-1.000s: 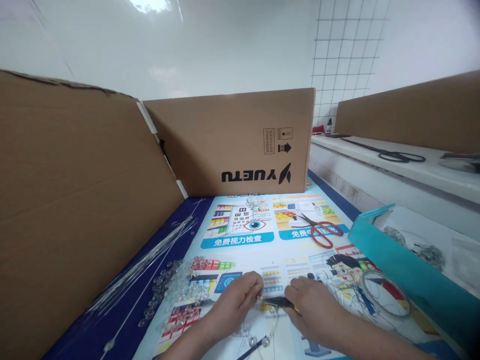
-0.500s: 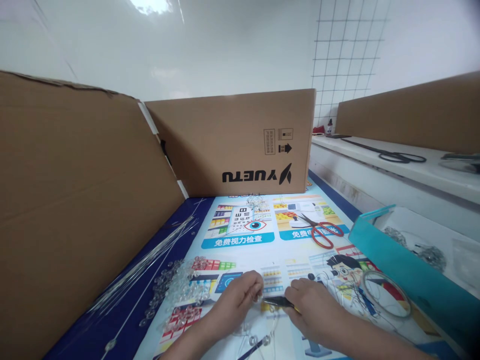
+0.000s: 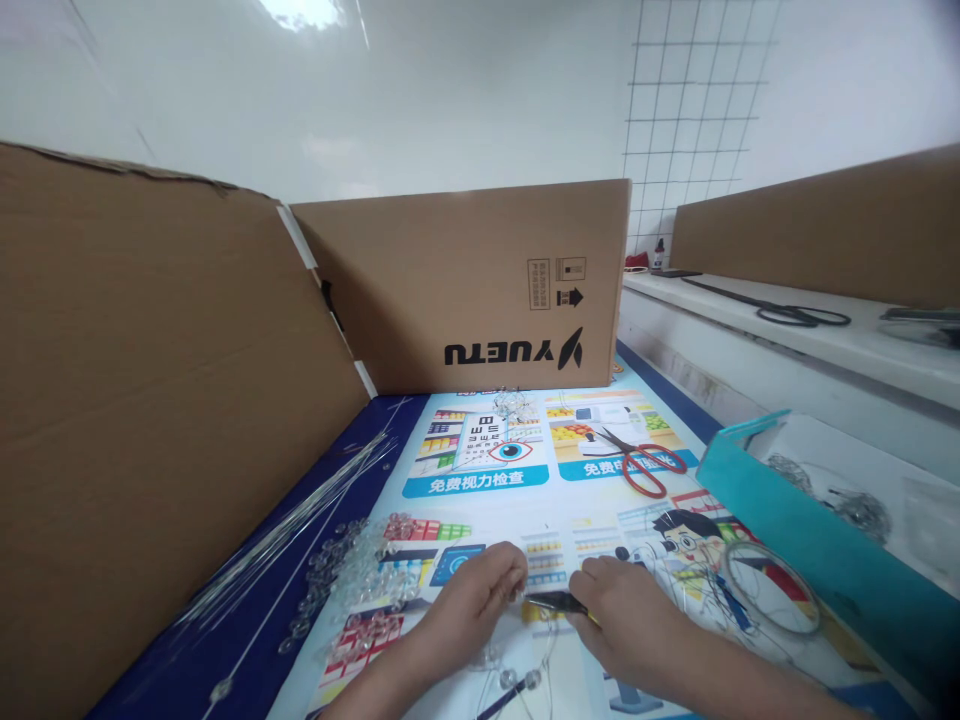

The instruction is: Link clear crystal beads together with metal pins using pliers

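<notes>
My left hand (image 3: 472, 600) and my right hand (image 3: 626, 610) meet low in the middle of the view, over a printed poster (image 3: 480, 470). The right hand's fingers are closed round small dark pliers (image 3: 553, 601) whose tip points left toward the left hand. The left hand's fingertips pinch something tiny and clear by the pliers' tip; I cannot make it out. A thin wire with clear beads (image 3: 521, 682) hangs below the hands. A pile of clear beads (image 3: 360, 580) lies just left of the left hand.
Long thin wires (image 3: 300, 525) lie along the left cardboard wall (image 3: 150, 400). A cardboard box (image 3: 465, 285) stands at the back. Red-handled scissors (image 3: 645, 462) and a wire ring (image 3: 772, 590) lie on the poster. A teal tray (image 3: 787, 540) sits at right, black scissors (image 3: 795, 313) on the shelf beyond.
</notes>
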Motion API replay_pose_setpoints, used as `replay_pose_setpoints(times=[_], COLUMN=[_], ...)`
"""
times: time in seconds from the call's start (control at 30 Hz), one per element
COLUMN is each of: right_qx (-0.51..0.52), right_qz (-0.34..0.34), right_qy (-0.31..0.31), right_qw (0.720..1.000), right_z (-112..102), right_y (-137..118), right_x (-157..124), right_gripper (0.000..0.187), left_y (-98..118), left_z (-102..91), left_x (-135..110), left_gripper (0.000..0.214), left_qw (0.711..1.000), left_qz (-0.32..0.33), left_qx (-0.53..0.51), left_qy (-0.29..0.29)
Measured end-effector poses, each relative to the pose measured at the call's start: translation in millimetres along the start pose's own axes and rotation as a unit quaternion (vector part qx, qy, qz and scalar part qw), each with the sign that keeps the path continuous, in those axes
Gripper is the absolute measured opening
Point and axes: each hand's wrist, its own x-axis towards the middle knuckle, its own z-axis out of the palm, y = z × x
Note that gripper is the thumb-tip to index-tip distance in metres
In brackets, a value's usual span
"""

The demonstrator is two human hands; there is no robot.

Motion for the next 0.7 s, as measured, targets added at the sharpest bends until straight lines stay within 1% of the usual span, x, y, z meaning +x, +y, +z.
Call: replay_pose_setpoints(times=[0.33, 0.7], right_qx=[-0.01, -0.012], right_qz=[-0.005, -0.011], right_qy=[0.007, 0.009], right_qw=[1.0, 1.0], right_z=[-1.6, -0.6], right_y=[-2.4, -1.7], right_x=[-0.6, -0.9], right_gripper=[0.015, 0.014], left_y=[-4.4, -1.7], left_z=[-0.4, -0.5], left_x=[2.4, 0.6], left_gripper=[0.025, 0.026], left_qw=[1.0, 1.0], left_qz=[-0.001, 0.004], left_qx=[-0.019, -0.008], left_qy=[-0.002, -0.007])
